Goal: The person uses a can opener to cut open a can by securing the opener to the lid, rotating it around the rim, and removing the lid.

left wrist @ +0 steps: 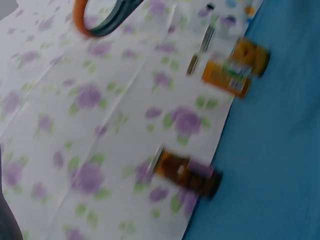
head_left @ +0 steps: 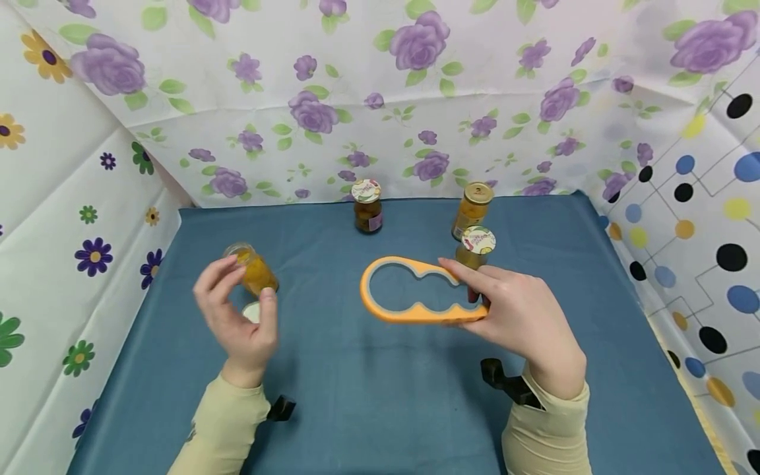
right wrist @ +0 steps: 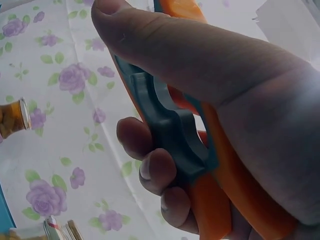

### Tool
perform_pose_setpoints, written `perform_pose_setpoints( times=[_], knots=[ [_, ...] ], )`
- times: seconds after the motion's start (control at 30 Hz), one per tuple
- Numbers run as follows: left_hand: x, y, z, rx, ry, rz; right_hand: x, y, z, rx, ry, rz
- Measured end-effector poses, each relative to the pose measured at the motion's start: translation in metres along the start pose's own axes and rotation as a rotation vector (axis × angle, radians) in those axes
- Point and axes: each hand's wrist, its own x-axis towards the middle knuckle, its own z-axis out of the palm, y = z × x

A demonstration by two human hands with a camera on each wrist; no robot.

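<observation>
From the head view, the left hand (head_left: 240, 313) is raised on the left, its fingers loosely bent and apart, gripping nothing. Behind its fingertips stands an uncovered jar (head_left: 258, 274) of yellow food; whether they touch cannot be told. A white disc (head_left: 252, 313) shows partly behind the same hand. The right hand (head_left: 522, 307) grips one end of an orange jar opener (head_left: 427, 317), whose rounded end points left above the blue-covered table (head_left: 368, 409). Just beyond this hand is a squat jar (head_left: 473, 253) with a patterned lid, partly hidden, and behind that a taller gold-lidded jar (head_left: 472, 212). A dark jar (head_left: 368, 214) stands at the back, near the flowered cloth (head_left: 356, 99).

The left wrist view is blurred: the opener's curved end enters at the top, with the dark jar and two yellow-orange ones lower down. The left fingers cannot be made out there.

In the right wrist view, the right fingers curl round the opener's orange arms, close to its grey-green notched lining.
</observation>
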Motion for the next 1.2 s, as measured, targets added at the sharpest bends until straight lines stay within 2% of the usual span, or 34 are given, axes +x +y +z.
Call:
perform_pose_setpoints(
  times=[0.1, 0.17, 0.27, 0.33, 0.4, 0.53, 0.7, 0.77, 0.87, 1.0, 1.1, 1.2],
  knots=[
    [-0.013, -0.005, 0.015, -0.046, -0.135, -0.019, -0.002, 0.004, -0.001, 0.002, 0.007, 0.006],
    [-0.024, -0.012, 0.023, -0.064, -0.255, -0.077, -0.003, 0.006, -0.001, 0.007, 0.012, 0.011],
    [-0.038, -0.02, 0.037, -0.072, -0.431, -0.232, -0.005, 0.009, -0.001, 0.014, 0.023, 0.018],
    [-0.047, -0.021, 0.05, -0.069, -0.525, -0.363, -0.006, 0.011, -0.001, 0.015, 0.032, 0.021],
    [-0.056, -0.02, 0.063, -0.086, -0.589, -0.484, -0.006, 0.015, -0.002, 0.011, 0.045, 0.022],
    [-0.076, -0.012, 0.094, -0.162, -0.713, -0.667, -0.005, 0.029, -0.004, -0.013, 0.099, 0.028],
    [-0.109, -0.003, 0.138, -0.22, -0.954, -0.787, -0.003, 0.052, -0.012, -0.042, 0.173, 0.064],
    [-0.12, 0.0, 0.157, -0.221, -1.023, -0.807, -0.005, 0.06, -0.016, -0.052, 0.192, 0.089],
    [-0.131, 0.002, 0.185, -0.208, -1.072, -0.832, -0.009, 0.071, -0.021, -0.075, 0.212, 0.134],
    [-0.143, 0.002, 0.215, -0.208, -1.082, -0.83, -0.017, 0.083, -0.023, -0.088, 0.246, 0.179],
    [-0.153, 0.005, 0.233, -0.217, -1.087, -0.822, -0.024, 0.089, -0.023, -0.075, 0.271, 0.21],
    [-0.159, 0.006, 0.244, -0.231, -1.086, -0.807, -0.026, 0.092, -0.021, -0.053, 0.293, 0.228]
  ],
)
